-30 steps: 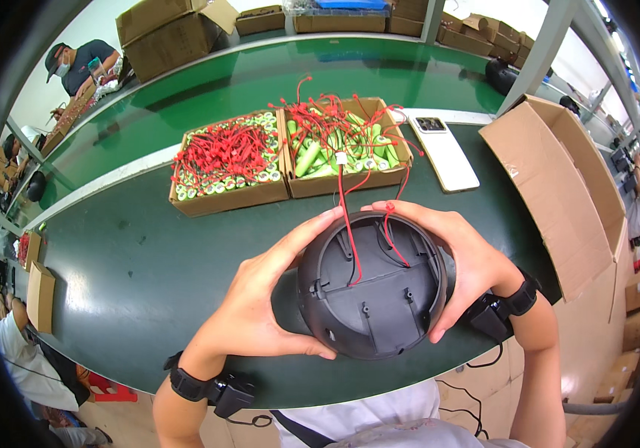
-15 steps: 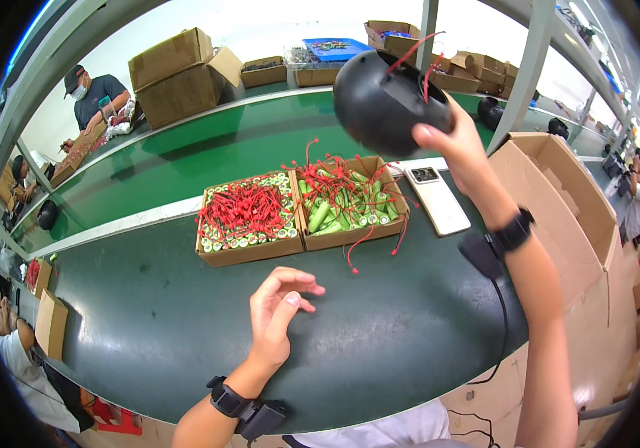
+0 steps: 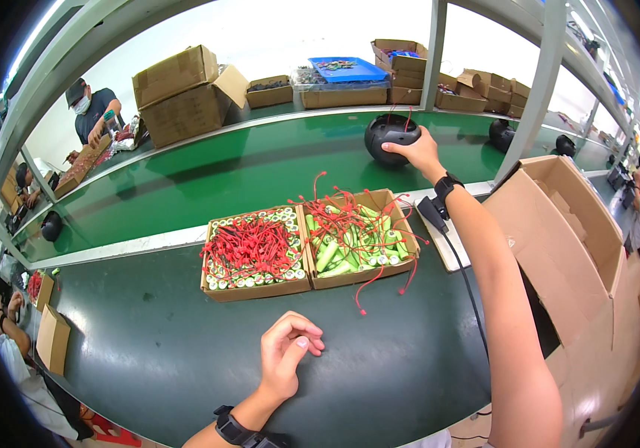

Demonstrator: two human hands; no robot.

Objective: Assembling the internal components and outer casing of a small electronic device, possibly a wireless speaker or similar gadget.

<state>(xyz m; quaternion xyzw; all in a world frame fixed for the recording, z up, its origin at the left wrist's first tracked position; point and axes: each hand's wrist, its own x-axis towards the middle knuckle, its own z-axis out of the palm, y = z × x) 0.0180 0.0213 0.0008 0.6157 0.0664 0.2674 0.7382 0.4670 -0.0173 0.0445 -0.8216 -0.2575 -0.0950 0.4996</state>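
Note:
My right hand (image 3: 418,151) is closed on the near right side of a black round housing (image 3: 387,140), with the arm stretched far out over the green conveyor belt. Thin red wires rise from the open top of this housing. Whether its underside touches the belt I cannot tell. My left hand (image 3: 288,357) hovers above the dark table, its fingers loosely curled and nothing in them. Just beyond it stand two cardboard boxes: the left box (image 3: 258,292) has upright green battery cells with red leads, and the right box (image 3: 364,275) has loosely piled green cells with tangled red leads.
The green belt (image 3: 253,172) runs across behind the table. A phone (image 3: 450,250) lies partly under my right forearm. At the right stands a large open carton (image 3: 559,246). Metal posts (image 3: 535,89) rise beside the belt. A masked person (image 3: 96,112) works at the far left.
My right hand has carried the black housing away from me and down to the belt. My left hand stays over the table, fingers slightly more curled. The view has shifted a little.

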